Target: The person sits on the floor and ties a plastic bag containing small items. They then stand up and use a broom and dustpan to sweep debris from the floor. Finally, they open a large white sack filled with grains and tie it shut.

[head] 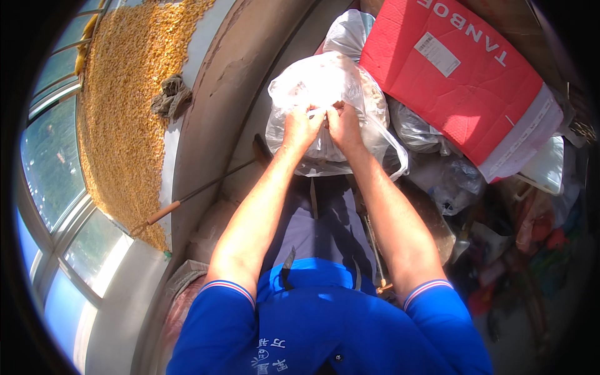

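A full, white translucent plastic bag (323,75) stands in bright sunlight before me. My left hand (302,125) and my right hand (343,125) meet at its upper middle. Both hands pinch the bag's gathered plastic between thumb and fingers, with the fingertips close together. Glare washes out much of the bag, so I cannot tell whether its neck is tied. A loose handle loop (399,154) of the bag hangs at the right, beside my right wrist. The contents look pale and cannot be made out.
Dried corn kernels (126,108) cover the ledge at left, with a crumpled grey cloth (172,97) at its edge. A wooden-handled metal rod (201,190) leans there. A red padded mailer (454,89) lies right of the bag; another knotted white bag (349,33) is behind. Clutter fills the lower right.
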Demonstrator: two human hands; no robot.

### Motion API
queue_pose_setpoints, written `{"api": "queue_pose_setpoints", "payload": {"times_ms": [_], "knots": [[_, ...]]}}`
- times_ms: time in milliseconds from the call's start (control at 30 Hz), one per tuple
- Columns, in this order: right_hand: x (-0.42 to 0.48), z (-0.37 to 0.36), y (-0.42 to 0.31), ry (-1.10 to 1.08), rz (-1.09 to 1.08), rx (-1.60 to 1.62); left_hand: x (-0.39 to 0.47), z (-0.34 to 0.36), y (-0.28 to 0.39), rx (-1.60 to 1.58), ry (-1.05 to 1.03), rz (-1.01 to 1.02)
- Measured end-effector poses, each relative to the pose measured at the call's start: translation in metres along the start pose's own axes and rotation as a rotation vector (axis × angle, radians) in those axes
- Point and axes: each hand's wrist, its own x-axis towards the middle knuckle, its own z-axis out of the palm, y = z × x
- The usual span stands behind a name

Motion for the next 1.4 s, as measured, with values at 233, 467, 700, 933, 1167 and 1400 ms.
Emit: {"api": "queue_pose_setpoints", "payload": {"times_ms": [233, 467, 700, 933, 1167, 1400], "knots": [[-0.033, 0.005, -0.038, 0.066, -0.128, -0.146, 0.006, 0.002, 0.001, 0.054, 0.025, -0.051], [-0.03, 0.003, -0.045, 0.093, -0.071, -0.226, -0.003, -0.013, 0.003, 0.15, -0.171, 0.17], [-0.029, 0.003, -0.041, 0.094, -0.31, -0.272, -0.004, -0.021, 0.012, 0.18, -0.223, 0.287], [-0.028, -0.007, -0.043, 0.15, -0.502, -0.495, 0.023, -0.028, 0.01, 0.199, -0.416, 0.289], [-0.032, -0.008, -0.048, 0.126, -0.476, -0.52, 0.04, -0.023, -0.008, 0.066, -0.556, 0.039], [-0.041, -0.016, -0.049, 0.074, -0.489, -0.537, 0.033, -0.024, 0.009, -0.21, -0.592, -0.361]]}}
